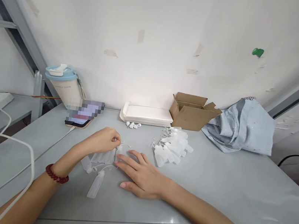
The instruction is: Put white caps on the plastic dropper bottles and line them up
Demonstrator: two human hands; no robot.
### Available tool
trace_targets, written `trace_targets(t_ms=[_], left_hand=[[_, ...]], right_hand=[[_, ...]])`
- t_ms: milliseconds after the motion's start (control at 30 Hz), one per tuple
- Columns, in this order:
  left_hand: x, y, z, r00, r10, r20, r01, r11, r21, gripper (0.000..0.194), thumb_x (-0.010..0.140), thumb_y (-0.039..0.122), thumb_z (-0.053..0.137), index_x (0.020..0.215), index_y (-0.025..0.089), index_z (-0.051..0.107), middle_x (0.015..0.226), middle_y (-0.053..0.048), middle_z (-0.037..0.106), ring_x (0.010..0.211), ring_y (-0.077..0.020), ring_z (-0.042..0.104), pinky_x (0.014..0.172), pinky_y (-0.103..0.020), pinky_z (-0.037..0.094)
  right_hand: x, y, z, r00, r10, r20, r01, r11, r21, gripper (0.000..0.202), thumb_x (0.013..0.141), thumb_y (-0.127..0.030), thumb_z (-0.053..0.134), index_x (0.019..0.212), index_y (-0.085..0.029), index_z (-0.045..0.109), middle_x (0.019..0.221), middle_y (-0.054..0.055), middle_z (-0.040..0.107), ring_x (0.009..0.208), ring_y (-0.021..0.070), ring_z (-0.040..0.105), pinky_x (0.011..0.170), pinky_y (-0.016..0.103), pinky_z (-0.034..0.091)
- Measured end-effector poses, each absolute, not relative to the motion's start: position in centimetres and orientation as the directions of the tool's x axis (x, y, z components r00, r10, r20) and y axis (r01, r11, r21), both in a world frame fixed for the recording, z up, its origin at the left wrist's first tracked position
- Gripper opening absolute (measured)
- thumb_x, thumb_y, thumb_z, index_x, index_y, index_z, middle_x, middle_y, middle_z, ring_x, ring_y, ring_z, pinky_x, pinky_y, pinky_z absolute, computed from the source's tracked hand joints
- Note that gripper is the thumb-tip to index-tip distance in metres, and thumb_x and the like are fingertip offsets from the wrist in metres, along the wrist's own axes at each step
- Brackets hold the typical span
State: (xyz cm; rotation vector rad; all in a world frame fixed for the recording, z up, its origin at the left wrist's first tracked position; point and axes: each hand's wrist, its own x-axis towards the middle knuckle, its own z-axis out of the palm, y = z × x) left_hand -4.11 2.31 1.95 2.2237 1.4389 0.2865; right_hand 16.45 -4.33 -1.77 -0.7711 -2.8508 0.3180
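My left hand (106,138) is closed, its fingertips curled down at the top end of a small translucent plastic bottle (119,153); what they pinch is hidden. Fingers spread, my right hand (142,176) lies low over the table, with its fingertips against or just beside that same bottle. Several similar bottles (103,157) lie side by side under my left wrist. Nearer to me, a single bottle (95,185) with a thin white strap at its neck lies apart. A heap of such bottles (172,145) is to the right of my hands.
Several small white caps (133,125) lie before a stack of white envelopes (147,114). Behind are an open cardboard box (194,115) and a light-blue cloth bag (248,128). At left stand a cup (66,86) and a phone (85,114) with a white cable (32,163).
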Motion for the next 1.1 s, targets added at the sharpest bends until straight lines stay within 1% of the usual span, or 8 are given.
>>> trace_targets(t_ms=[133, 300, 467, 567, 633, 767, 933, 1100], left_hand=[[-4.1, 2.1, 2.2, 0.456, 0.88, -0.132, 0.808, -0.347, 0.476, 0.028, 0.073, 0.028, 0.042, 0.056, 0.016, 0.061, 0.049, 0.002, 0.044, 0.049, -0.0114, 0.037, 0.047, -0.023, 0.025], [-3.9, 1.8, 2.7, 0.48, 0.868, -0.131, 0.778, -0.351, 0.522, 0.03, 0.075, 0.033, 0.044, 0.059, 0.017, 0.062, 0.051, 0.002, 0.045, 0.049, -0.0116, 0.037, 0.047, -0.022, 0.025], [-4.2, 1.7, 2.9, 0.499, 0.847, -0.185, 0.779, -0.345, 0.523, 0.03, 0.074, 0.035, 0.046, 0.081, 0.017, 0.07, 0.054, 0.002, 0.047, 0.05, -0.0128, 0.041, 0.047, -0.022, 0.028], [-4.6, 1.5, 3.0, 0.49, 0.837, -0.241, 0.792, -0.313, 0.523, 0.035, 0.071, 0.033, 0.049, 0.096, 0.017, 0.068, 0.061, 0.001, 0.052, 0.053, -0.014, 0.046, 0.049, -0.022, 0.032], [-4.6, 1.3, 3.1, 0.486, 0.832, -0.267, 0.796, -0.296, 0.528, 0.039, 0.068, 0.035, 0.054, 0.101, 0.017, 0.067, 0.065, 0.001, 0.055, 0.055, -0.0148, 0.049, 0.051, -0.022, 0.035], [-4.5, 1.0, 3.1, 0.476, 0.831, -0.287, 0.808, -0.285, 0.515, 0.048, 0.062, 0.041, 0.063, 0.105, 0.019, 0.063, 0.069, 0.0, 0.056, 0.059, -0.0171, 0.054, 0.051, -0.023, 0.036], [-4.5, 0.8, 2.3, 0.484, 0.834, -0.264, 0.823, -0.331, 0.463, 0.057, 0.058, 0.049, 0.068, 0.107, 0.022, 0.059, 0.073, 0.0, 0.057, 0.066, -0.0202, 0.057, 0.054, -0.024, 0.038], [-4.3, 0.5, 1.8, 0.486, 0.845, -0.221, 0.83, -0.369, 0.417, 0.052, 0.062, 0.048, 0.064, 0.106, 0.022, 0.058, 0.073, -0.001, 0.058, 0.074, -0.0227, 0.057, 0.055, -0.025, 0.038]], right_hand=[[16.5, -4.3, -1.8, -0.847, 0.518, 0.118, 0.48, 0.842, -0.246, 0.057, 0.093, -0.049, 0.03, 0.14, -0.016, 0.031, 0.147, 0.008, 0.029, 0.13, 0.0311, 0.02, 0.1, 0.049, 0.031], [16.5, -4.3, -1.9, -0.841, 0.524, 0.134, 0.483, 0.84, -0.247, 0.056, 0.093, -0.048, 0.031, 0.139, -0.016, 0.032, 0.146, 0.008, 0.031, 0.13, 0.0299, 0.019, 0.102, 0.047, 0.029], [16.4, -4.4, -1.9, -0.83, 0.538, 0.148, 0.497, 0.833, -0.241, 0.054, 0.093, -0.048, 0.033, 0.136, -0.016, 0.035, 0.144, 0.009, 0.034, 0.129, 0.0285, 0.022, 0.101, 0.046, 0.03], [16.4, -4.4, -2.0, -0.829, 0.538, 0.15, 0.497, 0.834, -0.24, 0.053, 0.093, -0.048, 0.032, 0.136, -0.016, 0.036, 0.144, 0.009, 0.034, 0.128, 0.0288, 0.022, 0.101, 0.046, 0.03], [16.4, -4.4, -2.0, -0.829, 0.539, 0.153, 0.498, 0.834, -0.24, 0.053, 0.093, -0.047, 0.031, 0.136, -0.016, 0.035, 0.144, 0.009, 0.034, 0.128, 0.0289, 0.022, 0.101, 0.046, 0.03], [16.5, -4.3, -2.0, -0.821, 0.55, 0.151, 0.506, 0.825, -0.252, 0.052, 0.094, -0.046, 0.03, 0.137, -0.016, 0.034, 0.145, 0.008, 0.033, 0.127, 0.0289, 0.023, 0.102, 0.046, 0.029], [16.5, -4.2, -1.8, -0.821, 0.553, 0.142, 0.506, 0.82, -0.266, 0.05, 0.094, -0.045, 0.031, 0.133, -0.015, 0.038, 0.145, 0.007, 0.032, 0.127, 0.0285, 0.023, 0.102, 0.045, 0.03], [16.7, -4.2, -1.8, -0.819, 0.55, 0.167, 0.492, 0.821, -0.291, 0.048, 0.094, -0.044, 0.034, 0.13, -0.014, 0.04, 0.144, 0.008, 0.033, 0.127, 0.0277, 0.025, 0.104, 0.045, 0.029]])
